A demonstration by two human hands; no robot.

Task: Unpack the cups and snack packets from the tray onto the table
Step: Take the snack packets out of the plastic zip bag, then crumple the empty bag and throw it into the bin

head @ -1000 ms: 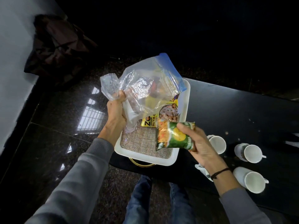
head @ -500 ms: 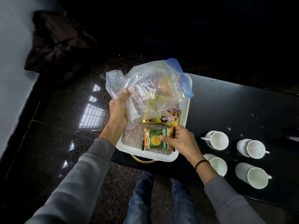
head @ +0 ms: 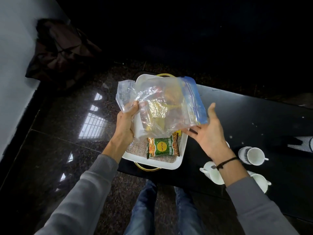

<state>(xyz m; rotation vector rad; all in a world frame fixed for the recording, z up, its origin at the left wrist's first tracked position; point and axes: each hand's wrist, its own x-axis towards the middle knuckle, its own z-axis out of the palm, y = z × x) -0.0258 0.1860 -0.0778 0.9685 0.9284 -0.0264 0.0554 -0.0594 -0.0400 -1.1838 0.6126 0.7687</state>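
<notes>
**Snack packets still waiting in the tray**

Three white cups (head: 253, 156) are already resting on the black table (head: 254, 116). A green packet (head: 162, 147) is lying lengthwise across the tray (head: 152, 164). Above it, the left hand (head: 125, 122) is pinching a clear bag (head: 160, 106), blue zip pointing right, while the right hand (head: 208, 133) is reaching in open, empty

Left hand (head: 126, 121) gripping clear zip bag (head: 160, 107) over white tray (head: 152, 162), right hand (head: 207, 134) spread beside it, green snack packet (head: 162, 147) in tray, white cups (head: 253, 155) on table (head: 254, 116)
</notes>
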